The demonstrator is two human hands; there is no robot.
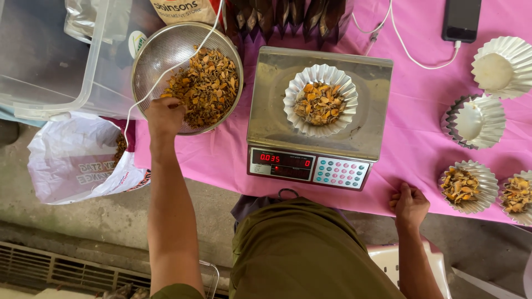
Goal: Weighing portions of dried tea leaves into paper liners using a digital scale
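Reaching our left hand (164, 115) into the round metal mesh strainer (160, 52) of dried orange-brown pieces (208, 86), fingers closed around a pinch, we add sparingly to the white fluted paper cup (320, 99) on the steel digital scale (271, 111); our right hand (409, 205), fisted and empty, braces the pink-covered bench (421, 138).

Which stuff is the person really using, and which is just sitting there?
In use: left hand in the metal sieve of dried orange pieces; scale; paper cup on it.
Lying about: phone, white plastic bag, clear tub.
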